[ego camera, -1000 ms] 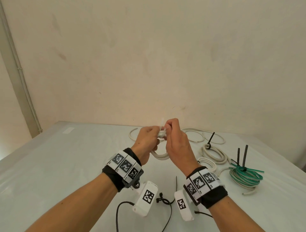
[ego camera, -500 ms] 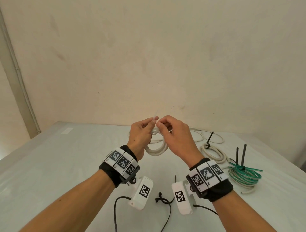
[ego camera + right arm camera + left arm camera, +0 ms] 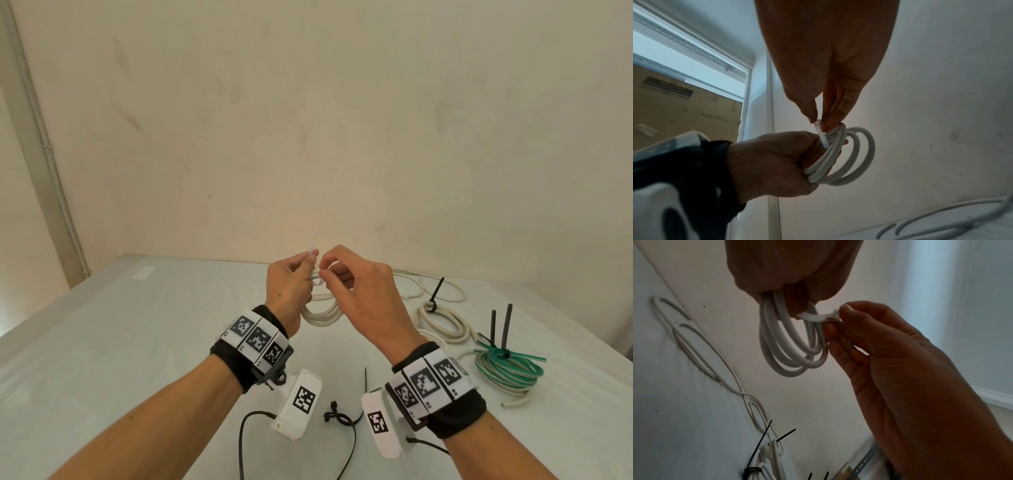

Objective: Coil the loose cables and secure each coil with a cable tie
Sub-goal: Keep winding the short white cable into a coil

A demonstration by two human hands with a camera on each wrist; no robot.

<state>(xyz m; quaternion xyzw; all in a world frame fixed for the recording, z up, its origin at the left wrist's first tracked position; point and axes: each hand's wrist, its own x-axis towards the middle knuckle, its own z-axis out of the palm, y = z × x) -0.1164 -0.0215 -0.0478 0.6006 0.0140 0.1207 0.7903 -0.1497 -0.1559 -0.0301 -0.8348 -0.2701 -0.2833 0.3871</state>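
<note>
Raised higher at frame centre, left hand grips white coil and tie tail; right hand pinches white cable tie.

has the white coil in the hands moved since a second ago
Yes. The white coil has risen slightly with both hands, judged against the tied white coil lying on the table.

Head view bright, even; wrist views dim, backlit, edge-warped.

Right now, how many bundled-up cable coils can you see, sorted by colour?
White coils: 2, the held coil in the left hand and the tied white coil.
Green coils: 1, the green coil.
Total: 3.
</note>
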